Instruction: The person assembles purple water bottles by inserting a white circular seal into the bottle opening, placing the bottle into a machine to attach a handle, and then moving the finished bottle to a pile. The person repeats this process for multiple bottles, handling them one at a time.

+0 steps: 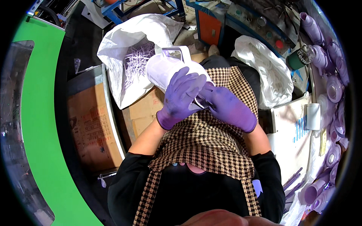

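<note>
1. Hands in purple gloves meet over the person's lap, both on a white plastic jug with a squared handle at its top.
2. Left hand: fingers spread and curved over the jug's rounded body, pressing it from the near side. The hand is partly closed around the jug and carries it.
3. Right hand: fingers curled at the jug's lower edge, just beside the left hand's fingertips. A small pale part shows between the two hands; whether the right hand pinches it or only touches the jug's rim cannot be told.
4. Jug position: held tilted in the air above a checked apron, in front of an open white sack. The handle points away from the person.
5. Sack contents: pale lilac plastic strips lie inside the white sack, behind and to the left of the jug.
6. Surroundings, left: flattened brown cardboard lies below the sack, and a bright green curved panel runs along the left edge.
7. Surroundings, right: a second white bag sits beyond the right forearm. Lilac jugs stand and lie in a row along the right edge of a white table, well apart from both hands.
</note>
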Tool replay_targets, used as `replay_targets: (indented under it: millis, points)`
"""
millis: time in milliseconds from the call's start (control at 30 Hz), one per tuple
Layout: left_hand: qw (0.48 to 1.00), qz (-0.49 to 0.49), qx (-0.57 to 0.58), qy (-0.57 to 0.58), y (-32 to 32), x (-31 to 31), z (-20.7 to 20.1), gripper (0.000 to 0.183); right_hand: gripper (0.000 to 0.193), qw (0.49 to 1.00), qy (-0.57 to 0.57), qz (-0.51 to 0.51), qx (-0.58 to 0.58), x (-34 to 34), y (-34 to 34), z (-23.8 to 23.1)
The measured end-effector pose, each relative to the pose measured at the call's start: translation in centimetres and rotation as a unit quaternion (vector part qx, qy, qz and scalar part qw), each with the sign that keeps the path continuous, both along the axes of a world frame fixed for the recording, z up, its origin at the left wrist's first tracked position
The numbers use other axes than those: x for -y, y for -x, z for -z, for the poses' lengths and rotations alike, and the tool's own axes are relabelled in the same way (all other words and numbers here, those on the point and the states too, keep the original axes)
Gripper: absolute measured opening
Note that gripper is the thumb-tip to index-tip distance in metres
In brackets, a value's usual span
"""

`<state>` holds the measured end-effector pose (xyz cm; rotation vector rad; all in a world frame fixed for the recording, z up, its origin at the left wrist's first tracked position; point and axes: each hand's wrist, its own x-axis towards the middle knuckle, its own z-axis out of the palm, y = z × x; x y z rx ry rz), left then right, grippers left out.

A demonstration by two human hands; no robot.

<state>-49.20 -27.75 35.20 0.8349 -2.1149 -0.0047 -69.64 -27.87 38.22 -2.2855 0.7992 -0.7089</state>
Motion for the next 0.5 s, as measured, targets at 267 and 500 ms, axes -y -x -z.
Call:
replay_targets:
  millis: [267,500]
  points:
    - [0.992,-0.12,0.028,-0.014,0.4,0.9,-2.0,0.09,0.036,0.966,-0.096,0.102,0.219,-1.7,2.1,-0.5]
    - [0.994,-0.046,0.054,0.078,-2.1,-1.0,-3.9,0.067,0.034,0.782,-0.062,0.51,0.353,-10.7,18.1,6.9]
